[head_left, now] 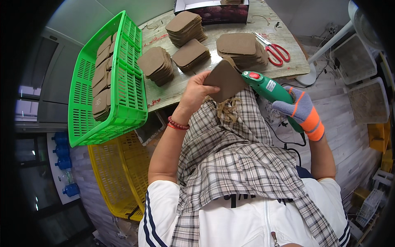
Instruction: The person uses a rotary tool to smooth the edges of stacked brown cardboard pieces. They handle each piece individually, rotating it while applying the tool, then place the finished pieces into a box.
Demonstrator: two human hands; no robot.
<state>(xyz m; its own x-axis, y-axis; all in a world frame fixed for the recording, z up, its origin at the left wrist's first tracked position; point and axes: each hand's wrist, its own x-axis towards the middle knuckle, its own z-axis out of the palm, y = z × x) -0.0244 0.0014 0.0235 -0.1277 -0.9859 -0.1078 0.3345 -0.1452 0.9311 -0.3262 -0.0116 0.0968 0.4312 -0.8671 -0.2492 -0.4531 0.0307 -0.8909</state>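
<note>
Between its thumb and fingers my left hand (pixel 196 92) pinches a brown rounded fabric pad (pixel 226 82), held up over my lap. My right hand (pixel 301 111), in a grey and orange glove, is wrapped round a green corded power tool (pixel 265 86) with a red button. The tool's front end is at the pad's right edge; whether it touches cannot be made out. Thin tan trimmings (pixel 227 110) hang below the pad against my plaid apron (pixel 230 160). Stacks of similar brown pads (pixel 185 22) stand on the table (pixel 164 92) beyond my hands.
Red-handled scissors (pixel 276 53) lie at the table's right. A green crate (pixel 133 96) with brown pads stands on the left, above a yellow crate (pixel 111 177). A dark box (pixel 218 14) sits at the back. The black cord (pixel 290 146) hangs beside my right leg.
</note>
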